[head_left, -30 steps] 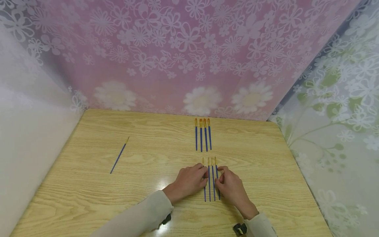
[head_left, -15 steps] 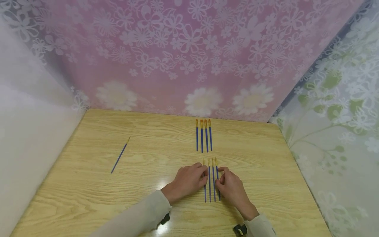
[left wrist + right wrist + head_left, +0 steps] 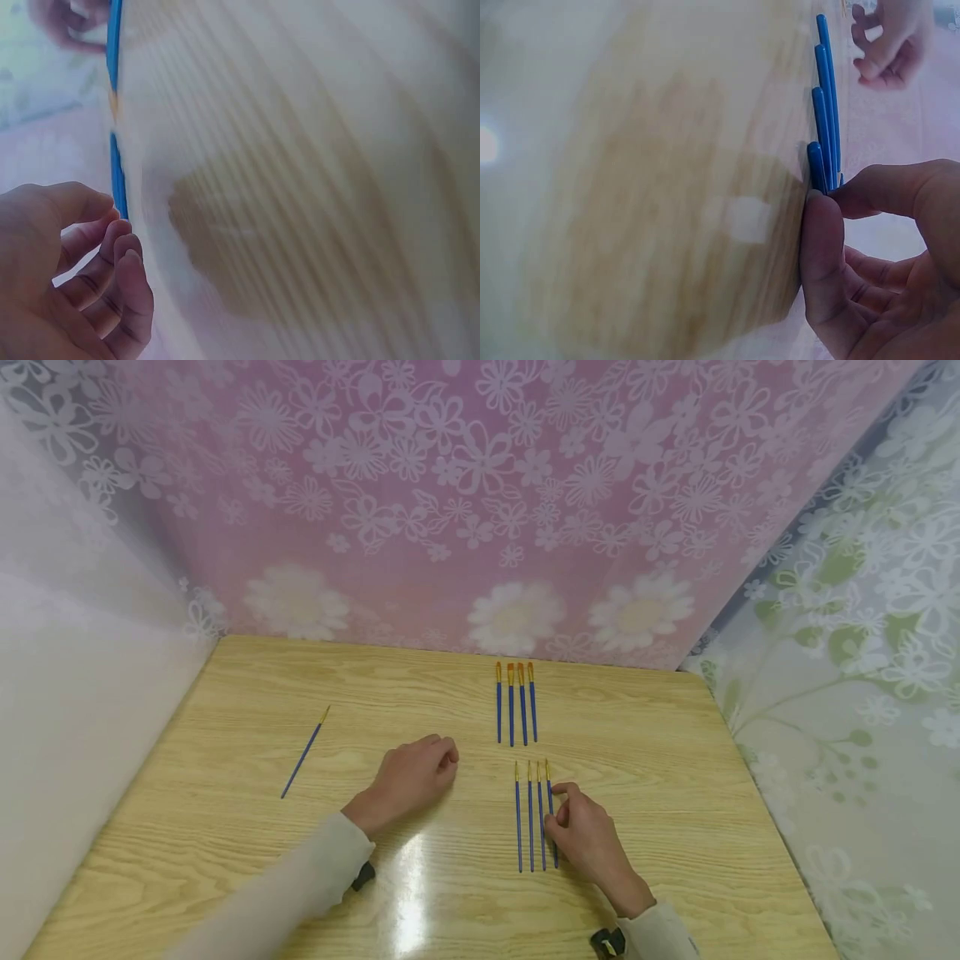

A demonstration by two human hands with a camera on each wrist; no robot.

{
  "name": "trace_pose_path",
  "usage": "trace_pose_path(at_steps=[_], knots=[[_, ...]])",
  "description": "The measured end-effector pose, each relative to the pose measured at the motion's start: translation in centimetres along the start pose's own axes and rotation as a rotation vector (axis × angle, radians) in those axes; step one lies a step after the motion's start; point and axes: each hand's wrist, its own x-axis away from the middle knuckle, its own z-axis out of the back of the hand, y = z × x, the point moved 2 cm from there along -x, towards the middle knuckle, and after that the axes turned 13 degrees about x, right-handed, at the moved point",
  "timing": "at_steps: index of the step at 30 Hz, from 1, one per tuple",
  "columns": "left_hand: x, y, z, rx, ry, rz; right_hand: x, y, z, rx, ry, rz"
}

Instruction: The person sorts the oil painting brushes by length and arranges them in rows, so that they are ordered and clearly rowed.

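Note:
Several thin-tipped paintbrushes with blue handles (image 3: 531,827) lie side by side on the table, tips pointing away. At their right edge, my right hand (image 3: 592,839) pinches the rightmost paintbrush (image 3: 551,793) between thumb and finger; the brush lies flat. In the right wrist view the blue handle ends (image 3: 817,161) reach up to the fingertips. My left hand (image 3: 412,777) is left of this row, apart from it, fingers loosely curled and holding nothing. Farther left, a single thin paintbrush (image 3: 305,753) lies slanted. The left wrist view shows blue handles (image 3: 116,172) beyond the hand's fingertips.
Behind the near row, several flat-tipped paintbrushes (image 3: 512,706) with orange bristles lie side by side. The wood-grain table (image 3: 645,718) meets a pink flowered backdrop (image 3: 390,527) at the back. Pale flowered sheeting (image 3: 862,693) stands along the right side, plain white sheeting (image 3: 90,652) along the left.
My left hand has let go of the near row's leftmost paintbrush and moved left and slightly away from me. The right hand has stayed at the rightmost paintbrush.

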Motion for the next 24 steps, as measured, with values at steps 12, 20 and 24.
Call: trace_pose_path(at_steps=[12, 20, 24], knots=[[2.1, -6.5, 6.8, -0.053, 0.050, 0.132, 0.1, 0.1, 0.0, -0.002, 0.006, 0.022], [3.8, -10.0, 11.0, -0.054, 0.070, 0.245, 0.1, 0.1, 0.0, -0.010, 0.008, 0.027], [4.6, -11.2, 12.3, -0.050, 0.081, 0.293, 0.0, 0.2, -0.1, -0.007, 0.015, 0.027]])
